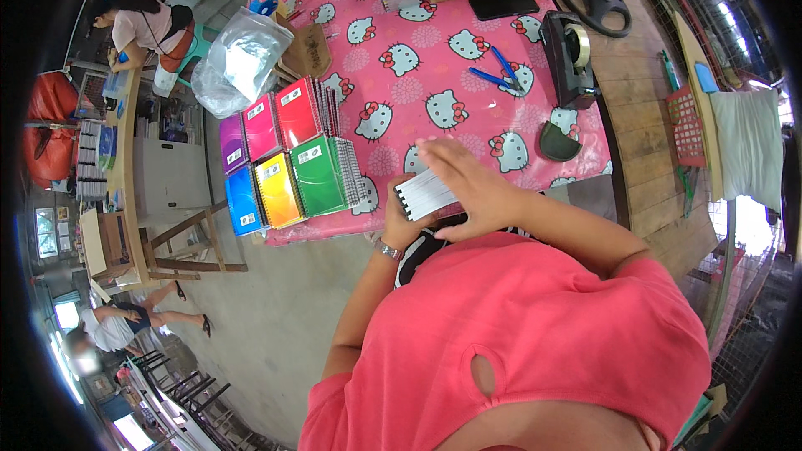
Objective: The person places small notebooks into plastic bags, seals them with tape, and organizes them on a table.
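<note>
The white paper pad point(424, 194) lies between the two hands, just before the near table edge. Its black-toothed short edge looks to the left hand point(403, 219), which is nearer to this edge and is closed around the pad from the left and from below. As far as it can be seen, the long axis leans from the left hand up to the right hand point(469, 181). The right hand is open, with fingers stretched and thumb apart, and covers the far end; whether it presses there, I cannot tell. By count: one pad in the hands; six notebook covers to the left of the hands, namely one purple point(232, 142), one pink point(261, 128), one red point(299, 114), one blue point(243, 199), one yellow point(278, 192) and one green point(320, 175). Beyond the right hand are one pair of blue pliers point(506, 78), one dark green half-round piece point(559, 142), one black tape dispenser point(565, 75) and one black phone point(504, 5).
</note>
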### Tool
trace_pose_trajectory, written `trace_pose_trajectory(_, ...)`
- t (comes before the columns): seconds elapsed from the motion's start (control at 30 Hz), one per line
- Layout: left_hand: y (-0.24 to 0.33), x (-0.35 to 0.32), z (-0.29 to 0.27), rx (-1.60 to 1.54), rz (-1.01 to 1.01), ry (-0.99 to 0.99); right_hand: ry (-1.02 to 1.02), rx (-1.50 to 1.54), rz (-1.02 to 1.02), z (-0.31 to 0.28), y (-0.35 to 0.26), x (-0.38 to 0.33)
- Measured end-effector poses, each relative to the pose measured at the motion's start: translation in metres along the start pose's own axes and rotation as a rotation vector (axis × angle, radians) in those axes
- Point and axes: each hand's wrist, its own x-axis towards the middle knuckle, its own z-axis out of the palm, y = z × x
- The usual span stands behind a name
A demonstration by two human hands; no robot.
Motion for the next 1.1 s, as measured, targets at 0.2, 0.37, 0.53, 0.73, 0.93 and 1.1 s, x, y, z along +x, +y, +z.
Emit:
trace_pose_trajectory(0.2, -0.024, -0.002, 0.000, -0.311, -0.126, 0.058, -0.101, -0.350, 0.140, 0.032, -0.009, 0.008)
trace_pose_trajectory(0.37, -0.010, -0.001, -0.002, -0.045, 0.087, -0.014, -0.065, -0.393, 0.144, 0.036, -0.002, 0.003)
trace_pose_trajectory(0.53, -0.006, -0.003, -0.027, 0.544, 0.124, -0.163, -0.113, -0.399, 0.098, 0.036, 0.006, 0.004)
trace_pose_trajectory(0.73, 0.001, -0.031, -0.030, 1.233, 0.222, -0.249, 0.111, -0.186, 0.680, 0.011, 0.033, -0.007)
trace_pose_trajectory(0.93, -0.023, -0.050, 0.001, 1.260, 0.282, -0.029, 0.380, 0.367, 1.410, 0.027, 0.091, -0.034)
trace_pose_trajectory(1.1, -0.026, -0.057, 0.010, 1.291, 0.288, 0.034, 0.340, 0.297, 1.532, 0.035, 0.095, -0.037)
